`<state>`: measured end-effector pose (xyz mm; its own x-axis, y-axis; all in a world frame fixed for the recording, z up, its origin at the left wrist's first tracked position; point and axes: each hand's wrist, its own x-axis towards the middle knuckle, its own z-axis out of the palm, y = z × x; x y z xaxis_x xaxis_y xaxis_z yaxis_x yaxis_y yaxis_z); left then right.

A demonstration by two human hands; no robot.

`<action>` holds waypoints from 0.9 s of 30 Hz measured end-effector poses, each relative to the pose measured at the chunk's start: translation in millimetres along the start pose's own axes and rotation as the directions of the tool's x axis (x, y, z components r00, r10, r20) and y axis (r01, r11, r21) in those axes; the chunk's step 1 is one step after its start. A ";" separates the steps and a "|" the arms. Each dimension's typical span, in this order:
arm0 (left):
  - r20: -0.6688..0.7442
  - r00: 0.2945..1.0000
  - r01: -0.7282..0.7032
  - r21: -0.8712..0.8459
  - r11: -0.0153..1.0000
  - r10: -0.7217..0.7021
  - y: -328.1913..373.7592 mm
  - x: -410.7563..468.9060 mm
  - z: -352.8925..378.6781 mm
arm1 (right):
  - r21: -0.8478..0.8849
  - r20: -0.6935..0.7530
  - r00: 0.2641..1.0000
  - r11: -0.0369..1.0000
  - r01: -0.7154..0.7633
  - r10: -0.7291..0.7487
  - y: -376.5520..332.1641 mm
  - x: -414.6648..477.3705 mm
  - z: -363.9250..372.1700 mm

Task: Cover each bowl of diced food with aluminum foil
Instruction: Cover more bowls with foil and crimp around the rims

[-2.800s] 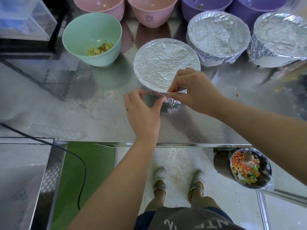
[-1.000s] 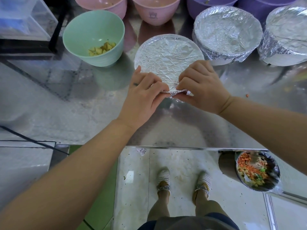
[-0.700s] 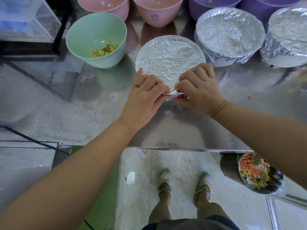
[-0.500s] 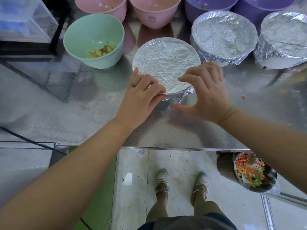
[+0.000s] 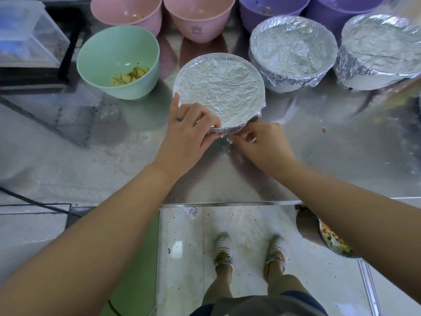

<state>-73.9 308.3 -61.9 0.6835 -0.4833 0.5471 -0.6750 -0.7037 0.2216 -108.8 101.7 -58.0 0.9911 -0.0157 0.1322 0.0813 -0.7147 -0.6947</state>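
A bowl capped with crinkled aluminum foil [image 5: 219,87] stands in the middle of the steel table. My left hand [image 5: 188,135] rests on its near-left rim, fingers curled over the foil edge and pressing it down. My right hand [image 5: 262,142] is low at the near rim, fingers curled, pinching the hanging foil skirt under the edge. Two more foil-covered bowls sit at the back right, one [image 5: 293,47] beside the other [image 5: 382,47]. A mint green bowl [image 5: 118,62] with diced yellow food stands uncovered at the left.
Two pink bowls [image 5: 198,17] and two purple bowls [image 5: 273,10] line the far edge. A clear plastic box [image 5: 27,37] sits at the far left. Below the table's front edge [image 5: 227,203], a metal bowl of mixed diced food [image 5: 335,242] shows at the right, partly behind my arm.
My right hand dropped from the top of the rim to below it and closed on the foil skirt. My left hand stayed pressed on the near-left rim.
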 end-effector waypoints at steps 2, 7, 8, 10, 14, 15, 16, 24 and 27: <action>0.001 1.000 -0.014 -0.003 1.000 0.014 0.1 0.6 -0.4 | 0.013 0.002 1.000 1.000 -0.004 0.004 -1.4 -0.1 3.1; 0.010 1.000 -0.028 -0.015 0.999 0.029 -4.3 2.3 -1.5 | 0.020 0.090 0.996 1.000 -0.004 0.002 -4.1 -0.1 2.5; 0.017 0.999 -0.028 -0.019 0.999 0.028 -5.0 2.6 -2.2 | 0.012 0.122 0.993 1.000 0.003 -0.004 -4.0 0.1 1.1; 0.030 0.999 -0.023 0.010 1.000 0.023 -4.2 1.7 -2.7 | -0.017 0.169 0.986 1.000 0.005 -0.002 -5.5 0.5 -5.6; 0.029 0.998 0.046 0.176 0.983 -0.052 14.2 -7.7 6.4 | -0.066 0.176 0.983 0.996 0.056 -0.044 -6.5 3.1 -16.5; 0.020 0.997 0.071 0.204 0.976 -0.077 21.8 -10.3 12.3 | -0.069 0.196 0.979 0.996 0.062 -0.047 -8.4 3.7 -17.0; 0.002 0.994 0.102 0.223 0.970 -0.105 28.9 -12.2 18.8 | -0.069 0.220 0.974 0.995 0.076 -0.059 -9.7 3.6 -16.3; -0.143 0.975 0.200 0.237 0.951 -0.169 33.8 -13.1 34.8 | -0.122 0.291 0.930 0.956 0.266 -0.222 -18.2 1.1 -36.9; -0.161 0.977 0.169 0.202 0.965 -0.138 27.3 -12.6 29.6 | -0.195 0.170 0.888 0.869 0.455 -0.427 -30.2 12.8 -53.9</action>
<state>-92.6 279.7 -86.7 0.7160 -0.2916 0.6343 -0.4796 -0.8657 0.1434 -104.3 85.4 2.9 0.8632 0.4106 0.2937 0.5015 -0.7644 -0.4052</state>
